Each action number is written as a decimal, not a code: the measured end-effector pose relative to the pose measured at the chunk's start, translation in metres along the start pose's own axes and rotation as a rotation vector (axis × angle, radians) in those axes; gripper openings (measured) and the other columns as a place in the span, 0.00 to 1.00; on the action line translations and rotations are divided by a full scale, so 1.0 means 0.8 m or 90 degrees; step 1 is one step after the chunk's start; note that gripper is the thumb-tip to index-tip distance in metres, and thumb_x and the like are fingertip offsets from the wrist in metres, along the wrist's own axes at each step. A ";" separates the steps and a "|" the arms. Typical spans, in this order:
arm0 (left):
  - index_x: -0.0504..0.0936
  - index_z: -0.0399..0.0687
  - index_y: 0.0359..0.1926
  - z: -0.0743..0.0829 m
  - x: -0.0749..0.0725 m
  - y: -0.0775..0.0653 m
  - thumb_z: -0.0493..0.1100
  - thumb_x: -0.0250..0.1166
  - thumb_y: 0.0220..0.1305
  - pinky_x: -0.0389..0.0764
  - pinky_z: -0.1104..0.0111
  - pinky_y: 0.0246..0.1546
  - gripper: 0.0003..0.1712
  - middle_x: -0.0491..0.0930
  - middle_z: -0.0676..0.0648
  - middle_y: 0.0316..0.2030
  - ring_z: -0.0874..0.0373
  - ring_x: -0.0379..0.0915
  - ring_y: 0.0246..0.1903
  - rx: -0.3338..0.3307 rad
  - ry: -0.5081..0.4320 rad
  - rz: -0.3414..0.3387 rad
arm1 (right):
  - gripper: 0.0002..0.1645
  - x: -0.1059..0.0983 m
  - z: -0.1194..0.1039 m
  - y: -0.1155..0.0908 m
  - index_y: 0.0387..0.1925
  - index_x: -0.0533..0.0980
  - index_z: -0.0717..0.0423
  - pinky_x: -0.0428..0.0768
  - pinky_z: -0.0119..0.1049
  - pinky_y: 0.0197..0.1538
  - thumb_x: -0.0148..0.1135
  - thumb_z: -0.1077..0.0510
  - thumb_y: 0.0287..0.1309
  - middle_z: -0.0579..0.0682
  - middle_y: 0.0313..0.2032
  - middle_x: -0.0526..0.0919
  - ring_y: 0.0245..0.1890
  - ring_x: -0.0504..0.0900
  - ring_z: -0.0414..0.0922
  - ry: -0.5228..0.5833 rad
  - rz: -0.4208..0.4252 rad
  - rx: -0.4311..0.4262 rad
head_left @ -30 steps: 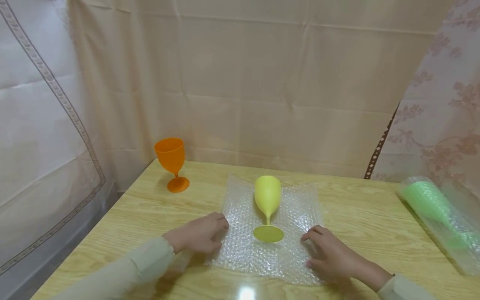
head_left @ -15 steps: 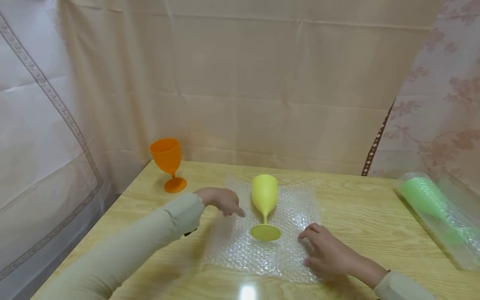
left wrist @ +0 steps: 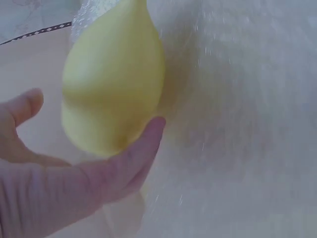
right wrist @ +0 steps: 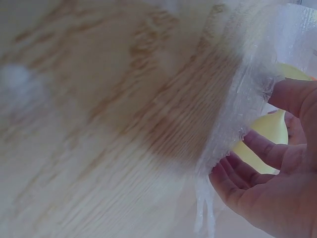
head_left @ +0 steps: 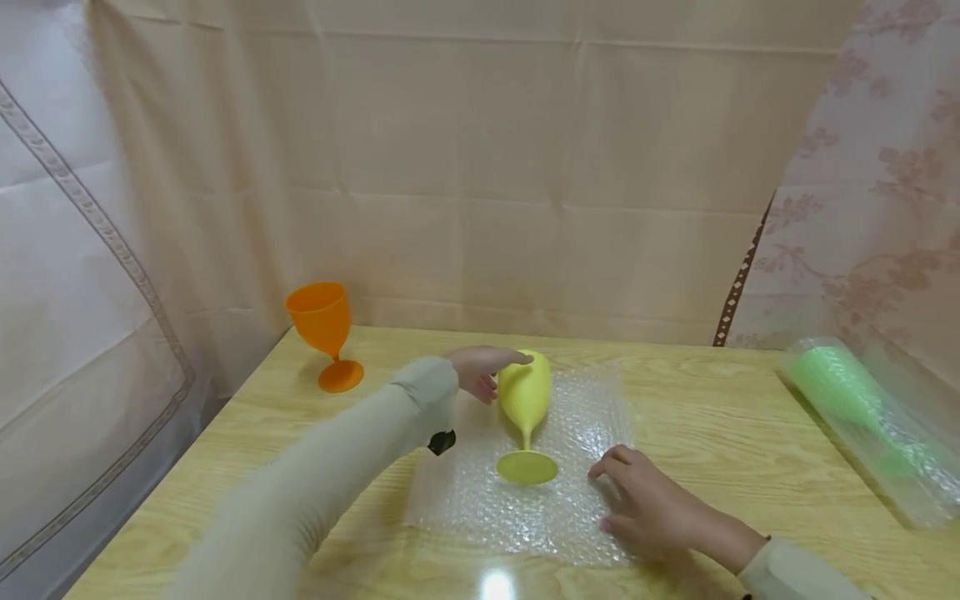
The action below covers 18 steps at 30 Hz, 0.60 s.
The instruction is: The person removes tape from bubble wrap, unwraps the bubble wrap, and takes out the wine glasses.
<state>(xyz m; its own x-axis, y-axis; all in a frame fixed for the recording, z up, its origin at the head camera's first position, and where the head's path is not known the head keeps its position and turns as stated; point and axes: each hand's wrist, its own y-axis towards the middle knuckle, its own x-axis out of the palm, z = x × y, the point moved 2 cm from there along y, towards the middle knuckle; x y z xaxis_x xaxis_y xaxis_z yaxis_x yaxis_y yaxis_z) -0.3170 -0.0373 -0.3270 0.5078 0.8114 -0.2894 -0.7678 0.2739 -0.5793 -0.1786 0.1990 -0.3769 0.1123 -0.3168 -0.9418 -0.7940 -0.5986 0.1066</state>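
Observation:
A yellow goblet (head_left: pixel 526 400) lies on a sheet of bubble wrap (head_left: pixel 517 517), its foot toward me. My left hand (head_left: pixel 483 368) reaches over the bowl's mouth end from the left, one finger across the rim area. In the left wrist view, the left hand (left wrist: pixel 84 183) has thumb and fingers spread about the goblet's bowl (left wrist: pixel 114 79), not closed round it. At the wrap's right edge, my right hand (head_left: pixel 652 502) rests with slightly bent fingers. The right wrist view shows the right hand's fingertips (right wrist: pixel 220 181) touching the wrap's edge (right wrist: pixel 235 109).
An orange goblet (head_left: pixel 322 321) stands upright at the table's back left. On the right lies a green goblet (head_left: pixel 840 387) rolled in bubble wrap. Beige cloth (head_left: pixel 450 167) hangs behind the wooden table (head_left: pixel 697 400).
My left hand has left the wrap's left edge and moved forward and right over to the yellow goblet's bowl. The right hand has stayed at the wrap's right edge.

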 end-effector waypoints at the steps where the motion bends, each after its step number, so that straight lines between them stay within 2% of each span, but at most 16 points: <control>1: 0.55 0.39 0.71 -0.004 0.003 0.014 0.63 0.59 0.61 0.70 0.51 0.65 0.48 0.59 0.33 0.69 0.38 0.65 0.63 0.002 -0.030 0.002 | 0.27 0.000 0.000 0.000 0.45 0.76 0.52 0.79 0.48 0.51 0.75 0.52 0.41 0.48 0.44 0.75 0.45 0.76 0.47 0.001 0.002 -0.003; 2: 0.56 0.39 0.70 -0.010 0.006 0.029 0.64 0.61 0.59 0.71 0.51 0.65 0.49 0.60 0.34 0.68 0.39 0.66 0.62 0.008 -0.065 0.000 | 0.27 0.000 0.000 0.000 0.45 0.76 0.52 0.79 0.48 0.51 0.75 0.52 0.42 0.47 0.44 0.75 0.46 0.76 0.47 0.003 0.000 0.003; 5: 0.63 0.38 0.65 -0.014 0.017 0.038 0.62 0.62 0.59 0.74 0.55 0.61 0.43 0.69 0.39 0.59 0.46 0.72 0.54 0.024 -0.131 0.016 | 0.26 0.001 -0.001 0.000 0.45 0.76 0.53 0.79 0.48 0.52 0.75 0.52 0.42 0.47 0.44 0.75 0.46 0.75 0.47 0.011 -0.006 0.009; 7: 0.68 0.38 0.59 -0.017 0.022 0.038 0.60 0.64 0.57 0.78 0.59 0.54 0.38 0.73 0.42 0.48 0.50 0.73 0.43 0.040 -0.156 0.031 | 0.27 0.002 -0.002 0.000 0.46 0.76 0.52 0.78 0.48 0.52 0.74 0.52 0.43 0.47 0.44 0.75 0.46 0.75 0.47 0.016 -0.010 0.011; 8: 0.70 0.38 0.57 -0.015 0.025 0.029 0.58 0.63 0.58 0.79 0.61 0.51 0.34 0.75 0.43 0.44 0.52 0.73 0.40 0.046 -0.160 0.043 | 0.26 0.002 -0.002 0.000 0.46 0.76 0.52 0.78 0.48 0.53 0.74 0.52 0.43 0.46 0.44 0.75 0.47 0.75 0.47 0.018 -0.013 0.014; 9: 0.71 0.38 0.55 -0.011 0.028 0.016 0.56 0.62 0.59 0.79 0.63 0.49 0.31 0.75 0.44 0.42 0.53 0.73 0.38 0.049 -0.156 0.056 | 0.26 0.002 -0.003 0.000 0.46 0.76 0.52 0.78 0.48 0.52 0.74 0.52 0.43 0.46 0.44 0.75 0.47 0.75 0.47 0.018 -0.013 0.014; 13: 0.74 0.41 0.49 -0.010 0.032 0.009 0.57 0.63 0.57 0.78 0.68 0.40 0.28 0.75 0.47 0.35 0.55 0.73 0.33 0.062 -0.165 0.056 | 0.27 0.002 -0.005 0.000 0.46 0.76 0.52 0.78 0.46 0.52 0.74 0.52 0.43 0.46 0.44 0.75 0.47 0.75 0.46 0.016 -0.008 0.010; 18: 0.75 0.42 0.48 0.004 0.032 0.001 0.61 0.63 0.56 0.77 0.70 0.34 0.30 0.75 0.48 0.34 0.57 0.72 0.32 0.090 -0.086 0.091 | 0.26 -0.001 -0.003 -0.001 0.45 0.76 0.53 0.79 0.44 0.50 0.75 0.53 0.42 0.46 0.43 0.75 0.45 0.75 0.45 0.002 0.009 -0.001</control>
<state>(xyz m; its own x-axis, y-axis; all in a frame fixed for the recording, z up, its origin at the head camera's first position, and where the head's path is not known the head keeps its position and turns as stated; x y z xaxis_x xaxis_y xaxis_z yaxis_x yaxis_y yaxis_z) -0.3061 -0.0145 -0.3322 0.3409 0.9062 -0.2502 -0.8799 0.2139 -0.4243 -0.1766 0.1979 -0.3752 0.1027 -0.3270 -0.9394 -0.7948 -0.5949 0.1202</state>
